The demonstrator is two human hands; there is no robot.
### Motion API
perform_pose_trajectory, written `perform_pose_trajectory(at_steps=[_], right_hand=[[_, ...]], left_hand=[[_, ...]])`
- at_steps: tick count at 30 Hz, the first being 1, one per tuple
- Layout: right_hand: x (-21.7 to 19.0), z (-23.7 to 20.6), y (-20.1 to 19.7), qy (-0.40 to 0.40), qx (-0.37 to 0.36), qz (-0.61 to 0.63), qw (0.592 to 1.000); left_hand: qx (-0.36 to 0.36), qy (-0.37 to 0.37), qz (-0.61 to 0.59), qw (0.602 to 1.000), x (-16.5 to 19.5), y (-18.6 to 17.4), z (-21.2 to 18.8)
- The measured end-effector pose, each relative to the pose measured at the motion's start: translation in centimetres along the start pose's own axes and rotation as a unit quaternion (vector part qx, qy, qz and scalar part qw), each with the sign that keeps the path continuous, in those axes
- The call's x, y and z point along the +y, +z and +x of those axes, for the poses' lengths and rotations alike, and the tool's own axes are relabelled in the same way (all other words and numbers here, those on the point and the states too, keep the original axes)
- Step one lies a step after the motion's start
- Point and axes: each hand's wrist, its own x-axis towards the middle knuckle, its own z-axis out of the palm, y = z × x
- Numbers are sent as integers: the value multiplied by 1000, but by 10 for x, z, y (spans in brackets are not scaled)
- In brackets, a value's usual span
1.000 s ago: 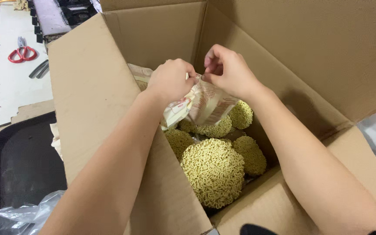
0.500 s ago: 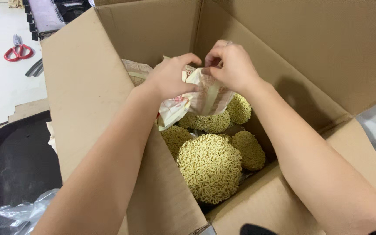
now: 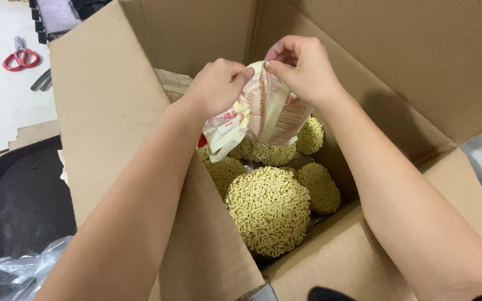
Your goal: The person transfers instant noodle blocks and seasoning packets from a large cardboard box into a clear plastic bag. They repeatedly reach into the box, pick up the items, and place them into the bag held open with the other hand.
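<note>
Both my hands are inside a large open cardboard box [image 3: 112,128]. My left hand [image 3: 218,86] and my right hand [image 3: 302,69] pinch the top edge of a white, red-printed noodle packet [image 3: 263,114], thumbs and fingers meeting at its seam. The packet hangs above several round yellow dry noodle cakes [image 3: 269,209] that lie loose on the box bottom. Another wrapper [image 3: 171,83] shows behind my left wrist against the box wall.
Left of the box lies a dark tray [image 3: 18,206] with crumpled clear plastic [image 3: 18,273] at its near end. Red-handled scissors [image 3: 20,56] rest on a pale board at the far left. The box flaps stand open on all sides.
Both hands have lifted the packet slightly and shifted their grip to its top edge; the view has moved a little closer over the box.
</note>
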Motion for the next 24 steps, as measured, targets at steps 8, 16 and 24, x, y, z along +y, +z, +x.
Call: perform_pose_trajectory(at_steps=[8, 16, 24], right_hand=[[-5, -3, 7, -47, -33, -52, 997], [-9, -5, 12, -59, -41, -72, 995], [2, 5, 16, 59, -102, 84, 989]], left_hand=[[83, 22, 72, 994, 13, -16, -13], [83, 67, 140, 984, 19, -13, -16], [167, 236, 192, 938, 10, -3, -14]])
